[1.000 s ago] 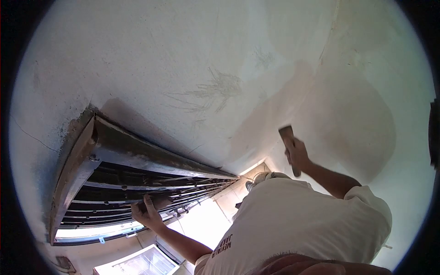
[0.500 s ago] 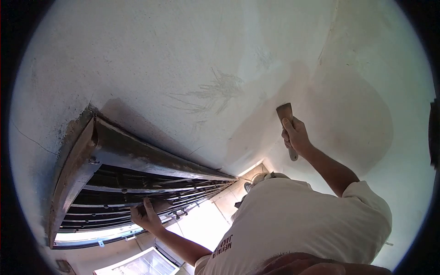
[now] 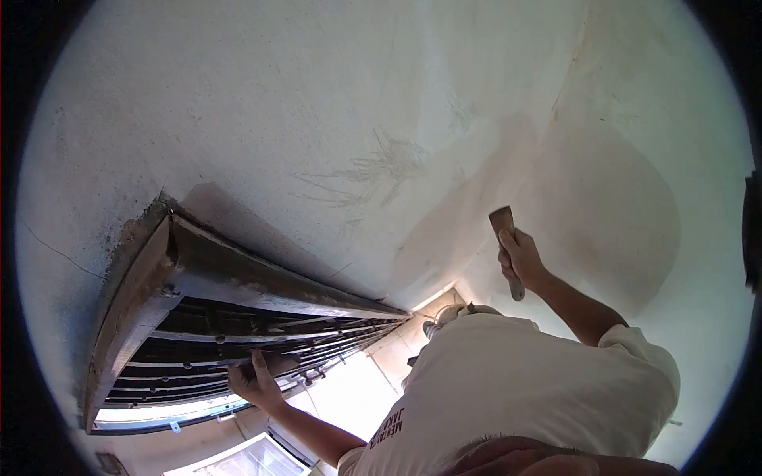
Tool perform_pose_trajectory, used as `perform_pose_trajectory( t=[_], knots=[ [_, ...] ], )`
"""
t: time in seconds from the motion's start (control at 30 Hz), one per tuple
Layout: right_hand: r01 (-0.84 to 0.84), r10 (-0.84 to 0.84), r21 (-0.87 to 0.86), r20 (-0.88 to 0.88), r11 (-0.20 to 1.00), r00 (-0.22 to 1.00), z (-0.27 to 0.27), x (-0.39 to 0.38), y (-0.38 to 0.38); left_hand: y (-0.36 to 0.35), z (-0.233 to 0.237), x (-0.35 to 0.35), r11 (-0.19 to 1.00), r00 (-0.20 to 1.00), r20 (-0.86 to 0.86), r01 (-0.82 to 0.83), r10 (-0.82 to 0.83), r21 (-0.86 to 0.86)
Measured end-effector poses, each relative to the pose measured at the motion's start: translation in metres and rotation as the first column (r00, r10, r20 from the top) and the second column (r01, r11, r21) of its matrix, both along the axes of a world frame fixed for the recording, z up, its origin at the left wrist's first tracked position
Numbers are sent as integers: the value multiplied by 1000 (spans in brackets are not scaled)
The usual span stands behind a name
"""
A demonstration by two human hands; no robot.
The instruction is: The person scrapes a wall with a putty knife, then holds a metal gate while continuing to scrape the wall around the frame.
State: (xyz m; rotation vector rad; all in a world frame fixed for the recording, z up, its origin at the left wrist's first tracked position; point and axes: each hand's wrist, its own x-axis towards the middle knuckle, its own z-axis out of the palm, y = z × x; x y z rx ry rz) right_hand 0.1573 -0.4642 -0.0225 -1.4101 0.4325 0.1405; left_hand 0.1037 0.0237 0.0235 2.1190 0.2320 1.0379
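Note:
My right hand (image 3: 521, 260) grips a putty knife (image 3: 502, 218) by its pale handle, the dark blade pointing up and away from the wrist. It is held in front of the pale plastered surface, close to a large soft shadow. On the other side, my left hand (image 3: 256, 386) is closed on a dark flat blade-like piece (image 3: 279, 364), thumb on top. This piece overlaps the dark metal bars (image 3: 222, 339) in view, and its far end blends into them.
Scratch marks (image 3: 381, 165) and a thin crack (image 3: 62, 252) show on the plaster. A heavy dark metal frame (image 3: 238, 278) surrounds the bars, with chipped plaster at its corner. A white-framed glazed panel (image 3: 246, 460) lies at lower left.
My right hand has moved down and slightly right with the putty knife, its blade a little farther from the scratch marks. My left hand stays nearly where it was, still holding the flat piece.

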Motion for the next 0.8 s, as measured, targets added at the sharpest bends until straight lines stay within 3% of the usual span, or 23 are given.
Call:
perform_pose_trajectory(
  t=[0.17,0.23,0.3,0.4,0.5,0.63,0.67,0.8],
  knots=[
    [-34,29,-60,-88,998,996,-41,-14,-5,5,0,0,999,999,-25,27,-26,21],
    [14,4,-228,80,974,997,-33,18,-6,6,-2,-1,999,1000,-18,15,-15,39],
    [20,-12,-53,153,998,988,19,26,5,2,1,-1,999,1000,-9,30,-30,24],
    [23,7,-208,140,978,990,8,7,3,-1,8,-2,1000,998,-64,24,-22,17],
    [-8,2,-153,-39,988,999,-18,-13,4,4,7,-2,997,995,-68,78,-77,7],
    [11,-2,-109,83,994,997,9,22,7,4,3,-1,998,999,-37,38,-36,47],
    [4,-3,-24,62,1000,998,6,19,8,6,2,-2,998,999,-38,16,-14,68],
    [1,7,-142,56,990,998,-9,-4,1,10,-5,-3,1000,999,-41,-16,17,11]
  ],
)
